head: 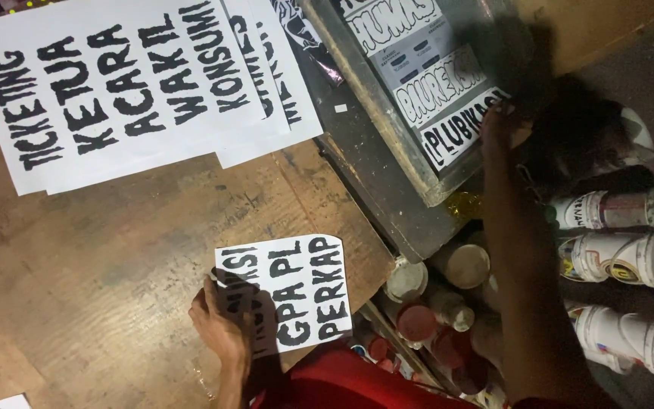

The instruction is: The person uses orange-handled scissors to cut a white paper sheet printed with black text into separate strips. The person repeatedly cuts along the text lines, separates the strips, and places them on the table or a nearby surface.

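Near the wooden tabletop's front edge, the left hand presses flat — fingers spread — on a small lettered sheet; the right hand reaches a framed screen's corner, grip unclear.

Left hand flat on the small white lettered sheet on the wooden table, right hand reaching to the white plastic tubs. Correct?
Not quite: the head view shows the right hand at the wooden-framed printing screen, not the tubs. Left hand does rest on the small white lettered sheet.

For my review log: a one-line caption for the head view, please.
Left hand presses a small lettered sheet on a wooden table; right hand touches a framed screen beside paint tubs.
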